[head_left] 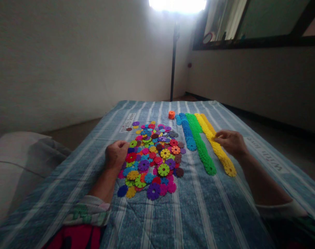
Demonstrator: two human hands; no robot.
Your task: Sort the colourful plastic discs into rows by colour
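- L grip (116, 153): at L edge of the mixed pile (143, 165), palm-down-ish, fingers curled in, thumb up close to index; can't tell if a disc is clamped inside.
- Nearest to L grip: lime disc (133, 144) on pile's L edge, just beside the fingertips; contact unclear.
- Mixed pile: loose notched discs, many colours, overlapping, L of centre on the worktop (183, 221), btwn L grip & the rows; fills most of the gap.
- R grip (231, 141): over R side of the rows, fingers bent, tips close tog. at the yellow row (219, 153), abt halfway along; can't tell if clamped on a disc or just touching.
- Yellow row: long line of overlapping discs, runs from far end to near end, under/just L of R fingertips; near end sits below R grip.
- Amber row (207, 123): shorter, R of yellow row's far part, its near end right by R fingertips.
- Green row (203, 150): next L of yellow, well apart from L grip.
- Blue row (188, 133): L of green, shorter; few light-blue discs (178, 119) by its far end.
- Orange stack (171, 114): far side, btwn pile & rows, away from both grips.
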